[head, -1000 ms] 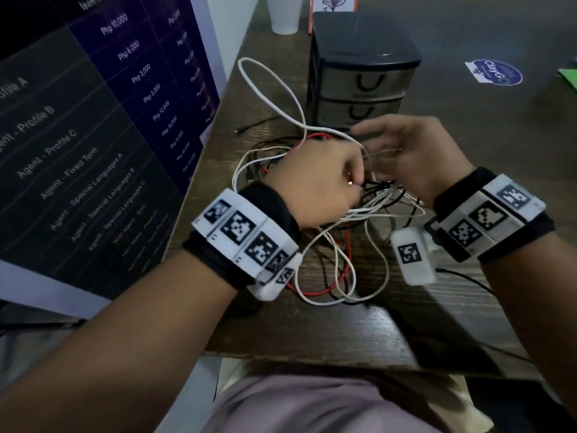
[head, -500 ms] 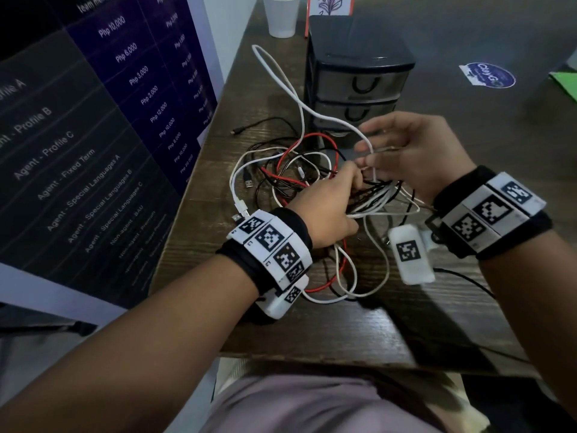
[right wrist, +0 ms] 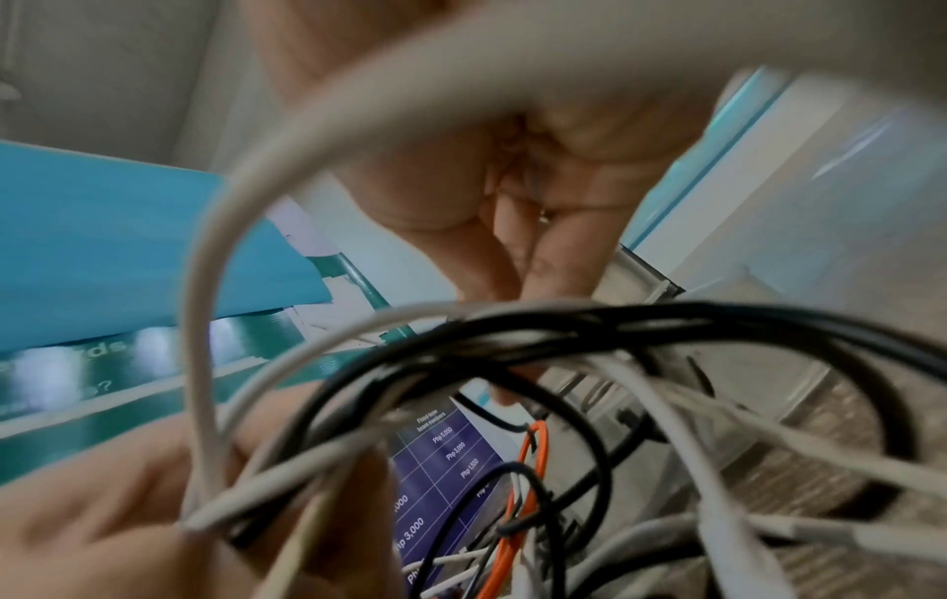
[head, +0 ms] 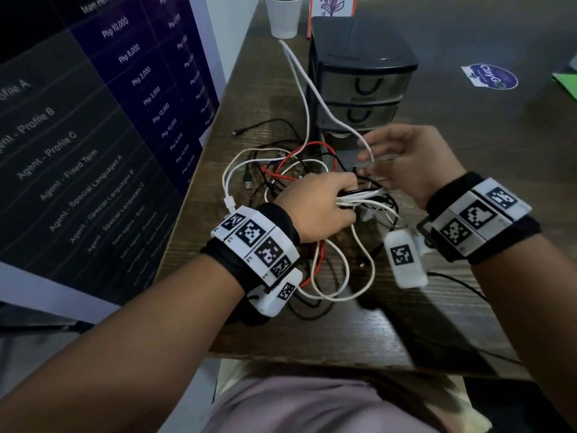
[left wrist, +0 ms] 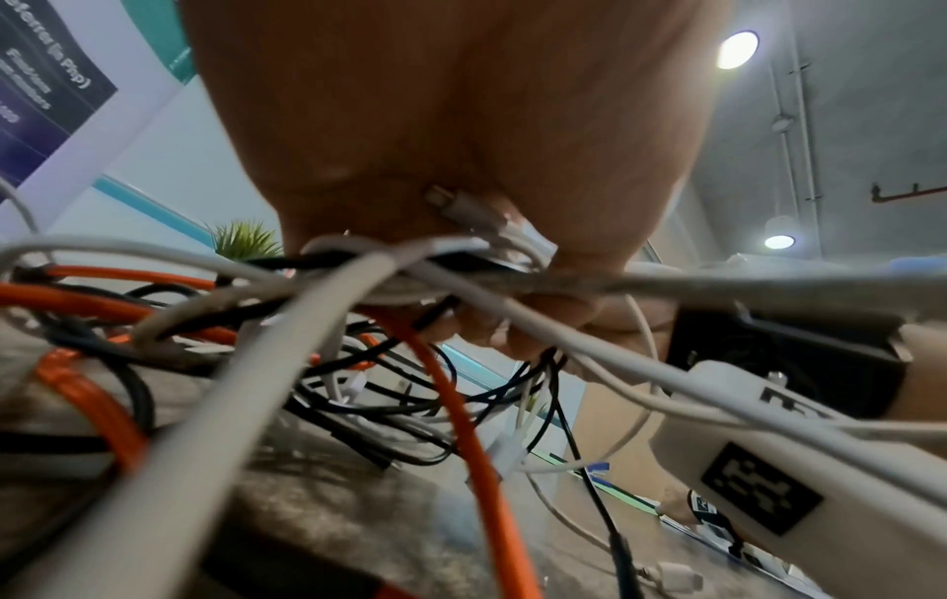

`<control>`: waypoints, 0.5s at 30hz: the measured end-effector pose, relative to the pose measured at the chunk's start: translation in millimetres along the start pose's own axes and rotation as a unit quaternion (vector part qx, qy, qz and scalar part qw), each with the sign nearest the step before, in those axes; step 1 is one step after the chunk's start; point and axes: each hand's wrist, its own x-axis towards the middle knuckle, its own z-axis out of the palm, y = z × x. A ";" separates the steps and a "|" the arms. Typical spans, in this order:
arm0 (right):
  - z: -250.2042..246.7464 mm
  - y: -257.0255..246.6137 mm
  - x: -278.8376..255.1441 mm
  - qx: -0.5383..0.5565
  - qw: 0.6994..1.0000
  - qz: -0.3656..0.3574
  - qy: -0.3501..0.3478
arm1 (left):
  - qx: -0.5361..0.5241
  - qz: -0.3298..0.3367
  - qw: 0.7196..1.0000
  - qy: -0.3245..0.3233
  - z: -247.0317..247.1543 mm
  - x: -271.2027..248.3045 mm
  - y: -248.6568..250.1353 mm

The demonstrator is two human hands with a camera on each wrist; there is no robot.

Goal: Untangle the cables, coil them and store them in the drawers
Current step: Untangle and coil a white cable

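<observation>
A tangle of white, black and red cables (head: 281,176) lies on the wooden table (head: 468,189) in front of a black drawer unit (head: 362,60) whose drawers are closed. My left hand (head: 343,200) grips a bundle of white and black strands (head: 368,198) at the tangle's right side; the left wrist view shows the left hand (left wrist: 461,162) curled round them, with an orange-red cable (left wrist: 461,405) hanging below. My right hand (head: 381,157) is raised just past the bundle and pinches a long white cable (head: 304,89) that runs back beside the drawers. The right wrist view shows the right hand (right wrist: 527,247) with fingertips pressed together.
A dark poster board (head: 93,120) stands along the table's left edge. A white pot (head: 284,17) and a card (head: 331,4) sit behind the drawers. A round sticker (head: 488,77) and a green sheet (head: 568,85) lie far right. The table's front edge (head: 312,360) is close to my body.
My left hand has dropped lower and nearer to me, keeping its grip on the bundle. The long white cable now runs straighter past the drawers. The right hand has barely moved.
</observation>
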 end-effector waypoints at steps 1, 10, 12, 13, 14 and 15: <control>0.2 -0.7 -0.2 -0.002 1.000 -0.007 0.001 | -0.010 -0.002 1.000 0.010 -0.5 -0.5 -1.3; -9.3 1.2 -0.2 -0.126 0.991 -0.017 -0.048 | -0.092 0.019 0.992 0.086 -14.6 -2.8 -6.2; -10.4 0.9 -2.6 -0.100 0.991 -0.016 -0.083 | -0.099 0.025 0.991 0.091 -16.5 -2.8 -5.9; -11.7 1.3 -3.3 -0.088 0.992 -0.020 -0.090 | -0.095 0.025 0.991 0.092 -16.7 -3.0 -5.2; -13.3 1.7 -3.8 -0.076 0.992 -0.025 -0.093 | -0.090 0.023 0.991 0.092 -16.6 -3.2 -5.2; -14.5 2.3 -3.6 -0.067 0.993 -0.030 -0.090 | -0.086 0.022 0.992 0.092 -16.6 -3.9 -5.0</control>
